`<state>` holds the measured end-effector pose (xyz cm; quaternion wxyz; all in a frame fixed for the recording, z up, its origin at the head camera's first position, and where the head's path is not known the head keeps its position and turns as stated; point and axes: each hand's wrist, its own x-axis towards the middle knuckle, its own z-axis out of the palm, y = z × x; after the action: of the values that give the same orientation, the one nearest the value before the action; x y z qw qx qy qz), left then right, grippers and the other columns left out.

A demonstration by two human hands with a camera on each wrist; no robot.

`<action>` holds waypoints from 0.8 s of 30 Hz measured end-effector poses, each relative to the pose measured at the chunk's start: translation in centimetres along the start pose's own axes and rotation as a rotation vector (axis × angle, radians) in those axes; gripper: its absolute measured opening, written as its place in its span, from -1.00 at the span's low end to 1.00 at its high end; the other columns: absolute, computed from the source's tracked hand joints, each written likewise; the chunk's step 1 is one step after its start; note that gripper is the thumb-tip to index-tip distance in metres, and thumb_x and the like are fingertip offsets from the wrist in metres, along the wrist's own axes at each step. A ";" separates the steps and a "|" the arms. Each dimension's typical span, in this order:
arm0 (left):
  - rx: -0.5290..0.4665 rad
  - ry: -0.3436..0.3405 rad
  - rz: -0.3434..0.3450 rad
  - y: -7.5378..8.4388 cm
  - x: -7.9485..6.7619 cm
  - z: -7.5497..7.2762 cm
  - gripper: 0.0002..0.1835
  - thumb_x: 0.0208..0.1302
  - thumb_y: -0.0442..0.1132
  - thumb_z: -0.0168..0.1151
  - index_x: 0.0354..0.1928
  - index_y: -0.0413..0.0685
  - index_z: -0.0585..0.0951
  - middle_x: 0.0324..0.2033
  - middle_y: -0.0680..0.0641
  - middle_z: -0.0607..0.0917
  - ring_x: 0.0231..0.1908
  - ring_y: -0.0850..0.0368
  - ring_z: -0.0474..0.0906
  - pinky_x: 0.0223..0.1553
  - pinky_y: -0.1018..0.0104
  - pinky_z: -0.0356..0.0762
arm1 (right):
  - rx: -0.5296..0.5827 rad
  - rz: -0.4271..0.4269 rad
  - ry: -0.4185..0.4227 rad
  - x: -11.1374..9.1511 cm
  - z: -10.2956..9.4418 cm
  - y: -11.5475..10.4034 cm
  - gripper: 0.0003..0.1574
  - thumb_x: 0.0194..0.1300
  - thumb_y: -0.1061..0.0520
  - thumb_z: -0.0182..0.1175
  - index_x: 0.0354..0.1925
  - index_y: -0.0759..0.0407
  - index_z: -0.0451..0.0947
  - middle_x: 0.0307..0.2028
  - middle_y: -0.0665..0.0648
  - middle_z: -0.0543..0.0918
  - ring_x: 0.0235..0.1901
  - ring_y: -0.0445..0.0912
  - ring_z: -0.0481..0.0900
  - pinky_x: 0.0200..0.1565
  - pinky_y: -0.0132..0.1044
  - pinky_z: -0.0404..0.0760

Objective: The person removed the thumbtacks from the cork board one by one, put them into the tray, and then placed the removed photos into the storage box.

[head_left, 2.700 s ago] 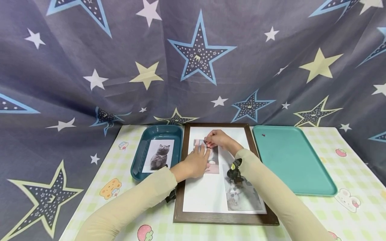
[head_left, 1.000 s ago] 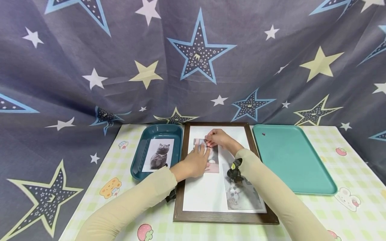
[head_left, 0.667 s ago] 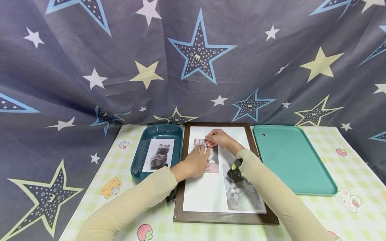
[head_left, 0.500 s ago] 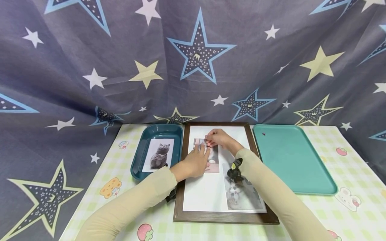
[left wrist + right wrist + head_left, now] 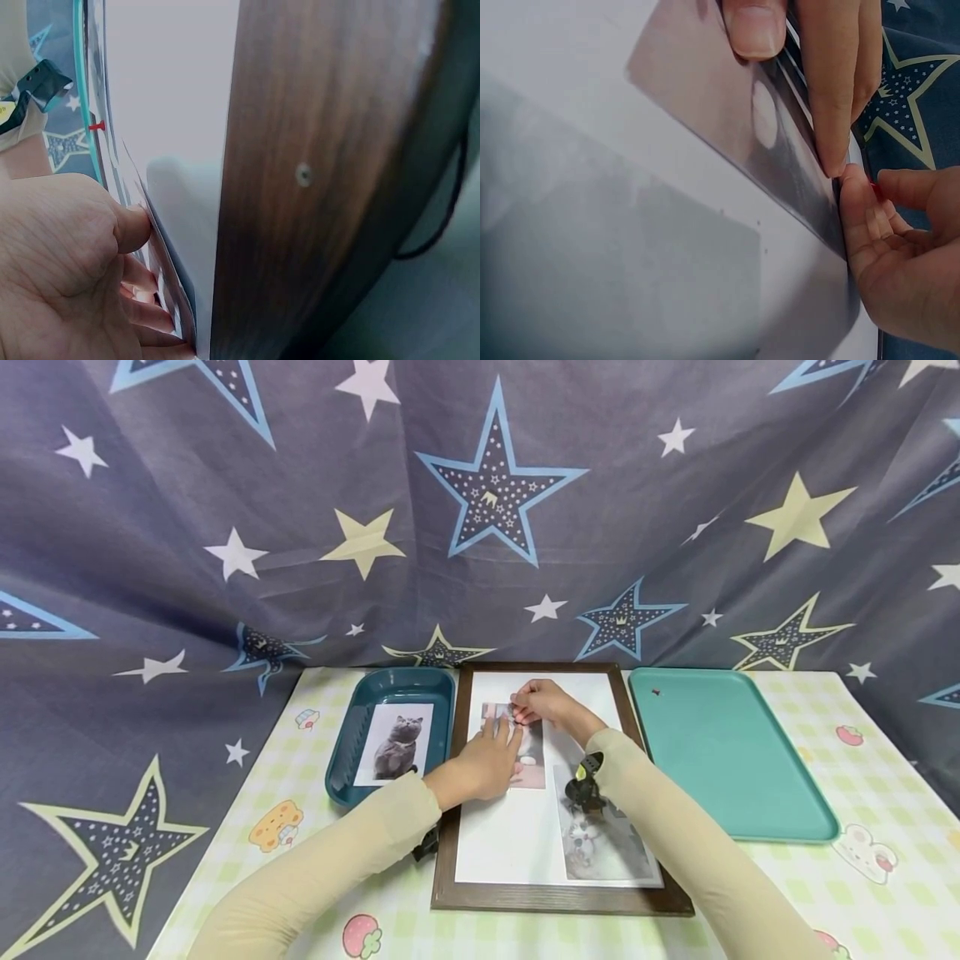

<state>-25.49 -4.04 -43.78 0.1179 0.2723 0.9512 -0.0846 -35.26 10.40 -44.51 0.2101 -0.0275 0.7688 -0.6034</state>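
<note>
A photo point(image 5: 531, 772) lies on the white board point(image 5: 502, 852) inside a brown wooden frame point(image 5: 562, 900). My left hand point(image 5: 489, 764) rests on this photo with its fingers spread, covering part of it. At the photo's upper edge, my right hand point(image 5: 545, 703) pinches a small red pushpin point(image 5: 876, 190) between thumb and finger. The left fingertips are right beside the right hand in the right wrist view. A grey photo of a white cat point(image 5: 592, 852) lies lower right on the board, partly under the right forearm. Another red pushpin point(image 5: 97, 126) stands out past the board surface in the left wrist view.
Left of the frame is a dark teal tray point(image 5: 341, 777) with a grey cat photo point(image 5: 397, 745) in it. On the right, a flat green tray point(image 5: 735, 752) bears a tiny red piece point(image 5: 656, 692). A starry curtain point(image 5: 480, 602) hangs behind the table.
Both hands keep their places on the photo. The right fingertips have shifted very slightly to the right; the photos and trays stay put.
</note>
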 end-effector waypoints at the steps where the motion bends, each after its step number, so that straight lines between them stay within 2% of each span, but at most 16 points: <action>1: 0.003 0.001 -0.001 0.0 0.0 0.0 -0.28 0.63 0.06 -0.16 0.60 -0.22 0.05 0.55 -0.41 0.08 0.53 -0.39 0.08 0.48 0.03 0.30 | 0.001 -0.001 0.000 0.0 0.0 0.0 -0.90 0.51 0.30 0.07 -0.21 0.35 0.44 -0.52 0.05 0.59 -0.55 -0.24 0.59 -0.39 -0.47 0.65; 24: 0.000 0.000 -0.011 0.1 -0.1 0.0 -0.29 0.63 0.04 -0.15 0.61 -0.21 0.05 0.56 -0.41 0.08 0.54 -0.37 0.06 0.48 0.03 0.29 | 0.010 -0.010 0.000 0.1 0.0 0.2 -0.86 0.53 0.28 0.05 -0.15 0.40 0.44 -0.51 0.05 0.60 -0.55 -0.23 0.59 -0.40 -0.47 0.65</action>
<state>-25.38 -4.03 -43.72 0.1175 0.2670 0.9527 -0.0851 -35.29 10.45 -44.71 0.2070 -0.0304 0.7657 -0.6082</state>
